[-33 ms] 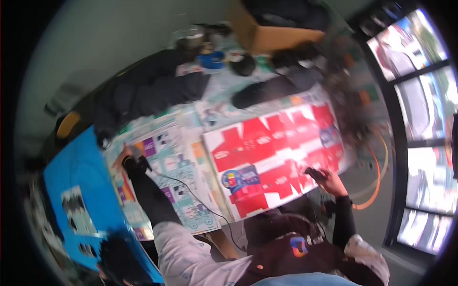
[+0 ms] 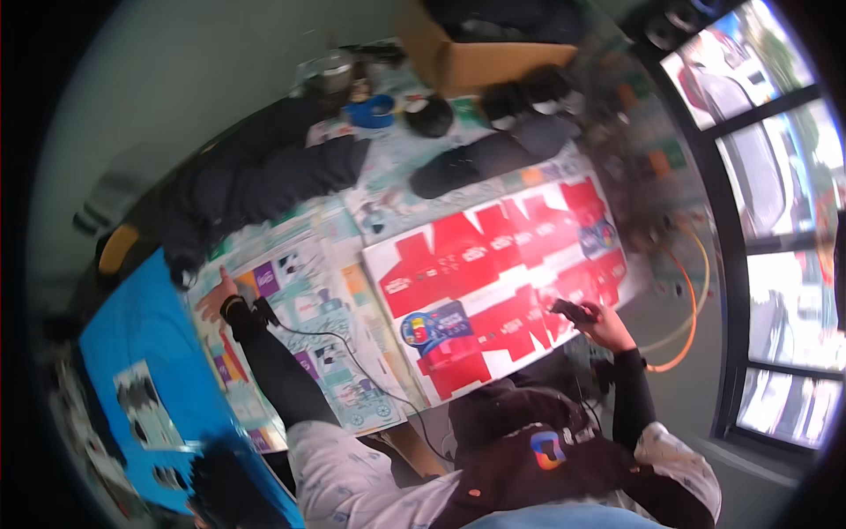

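My left hand [image 2: 217,298] has its fingers spread over the left edge of a stack of printed sheets [image 2: 328,300]. A black strap with a cable [image 2: 361,363] sits at that wrist; the cable trails toward my body. My right hand [image 2: 606,328] is closed around a small black object [image 2: 571,310] whose kind I cannot make out. It hangs over the lower right of a large red and white printed sheet of flat box shapes [image 2: 476,256], which lies tilted on the table.
A blue sheet [image 2: 167,300] lies at the left, with a person's dark-haired head [image 2: 233,472] in front. Rolled black fabric [image 2: 264,181], a dark roll [image 2: 493,163], a blue tape roll [image 2: 370,112] and a cardboard box [image 2: 493,69] line the far side. Windows [image 2: 775,309] stand at the right.
The view has shifted a little, so the whole scene sits slightly further left. My left hand's fingers look more spread; the right keeps its grip on the black object.
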